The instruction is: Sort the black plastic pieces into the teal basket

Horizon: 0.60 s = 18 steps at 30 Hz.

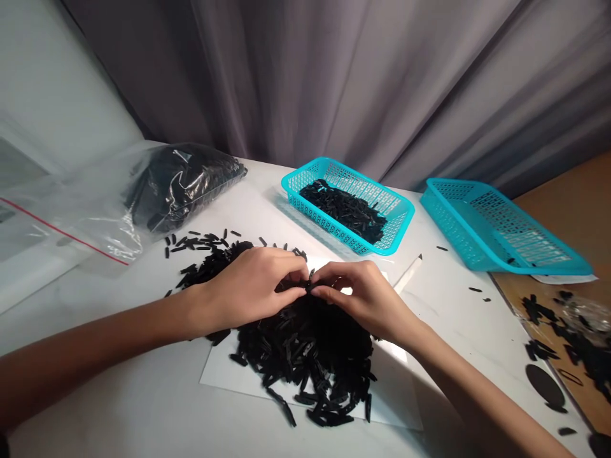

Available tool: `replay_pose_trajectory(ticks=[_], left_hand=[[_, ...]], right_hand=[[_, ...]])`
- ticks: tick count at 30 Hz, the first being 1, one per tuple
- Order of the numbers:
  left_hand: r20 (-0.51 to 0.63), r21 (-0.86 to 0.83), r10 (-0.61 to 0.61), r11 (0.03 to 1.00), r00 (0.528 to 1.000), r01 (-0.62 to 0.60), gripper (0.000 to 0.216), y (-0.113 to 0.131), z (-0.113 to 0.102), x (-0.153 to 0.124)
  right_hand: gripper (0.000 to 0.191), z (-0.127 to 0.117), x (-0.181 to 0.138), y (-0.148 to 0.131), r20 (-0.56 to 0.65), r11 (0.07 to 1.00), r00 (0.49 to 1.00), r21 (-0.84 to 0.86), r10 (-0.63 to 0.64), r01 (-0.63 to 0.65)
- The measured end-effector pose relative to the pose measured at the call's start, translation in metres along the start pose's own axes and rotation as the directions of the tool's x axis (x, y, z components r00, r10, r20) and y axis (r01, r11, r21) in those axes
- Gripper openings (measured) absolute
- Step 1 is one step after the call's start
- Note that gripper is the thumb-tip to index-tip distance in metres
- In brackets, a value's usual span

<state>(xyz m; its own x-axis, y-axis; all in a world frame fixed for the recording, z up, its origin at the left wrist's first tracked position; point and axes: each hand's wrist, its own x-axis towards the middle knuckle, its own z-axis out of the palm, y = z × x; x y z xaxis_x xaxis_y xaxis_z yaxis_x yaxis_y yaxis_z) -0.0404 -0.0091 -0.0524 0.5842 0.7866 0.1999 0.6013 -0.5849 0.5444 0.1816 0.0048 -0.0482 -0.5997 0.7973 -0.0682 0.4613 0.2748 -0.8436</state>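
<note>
My left hand (pixel 260 280) and my right hand (pixel 365 289) meet above a heap of small black strip-like pieces (pixel 305 362). Thumb and fingers of each hand are pinched together, tip to tip with the other hand. A small black piece (pixel 310 284) shows between the fingertips, mostly hidden by them, and both hands seem to grip it. The heap lies partly on a white sheet (pixel 219 375). More loose black pieces (pixel 198 243) are scattered beyond my left hand.
A clear zip bag (pixel 186 184) full of black pieces lies back left. One turquoise basket (pixel 403 232) holds black pieces; another turquoise basket (pixel 477 257) stands to its right. A white pen-like stick (pixel 409 273) lies beyond my right hand. Black scraps (pixel 587 356) lie at the right edge.
</note>
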Motion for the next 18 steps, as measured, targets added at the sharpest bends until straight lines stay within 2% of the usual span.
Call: replay_pose_trajectory(ticks=[4, 9, 14, 18], left_hand=[[-0.116, -0.036, 0.029, 0.999, 0.993, -0.034, 0.016, 0.004, -0.001, 0.001], [-0.259, -0.108, 0.052, 0.991, 0.964, -0.083, 0.015, 0.011, -0.002, 0.002], [-0.356, -0.142, 0.109, 0.975, 0.928, -0.169, 0.011, 0.015, -0.002, 0.001], [-0.353, -0.172, 0.075, 0.975, 0.933, -0.143, 0.007, 0.015, -0.001, 0.001]], right_hand=[[0.020, -0.002, -0.001, -0.007, -0.050, 0.945, 0.996, 0.322, 0.071, -0.051], [0.017, -0.002, -0.003, -0.012, -0.032, 0.839, 0.988, 0.532, 0.152, -0.113], [0.012, 0.003, -0.005, -0.012, 0.079, 0.587, 0.974, 0.786, 0.213, -0.192], [0.008, 0.007, -0.005, -0.015, 0.187, 0.411, 0.941, 0.863, 0.284, -0.295]])
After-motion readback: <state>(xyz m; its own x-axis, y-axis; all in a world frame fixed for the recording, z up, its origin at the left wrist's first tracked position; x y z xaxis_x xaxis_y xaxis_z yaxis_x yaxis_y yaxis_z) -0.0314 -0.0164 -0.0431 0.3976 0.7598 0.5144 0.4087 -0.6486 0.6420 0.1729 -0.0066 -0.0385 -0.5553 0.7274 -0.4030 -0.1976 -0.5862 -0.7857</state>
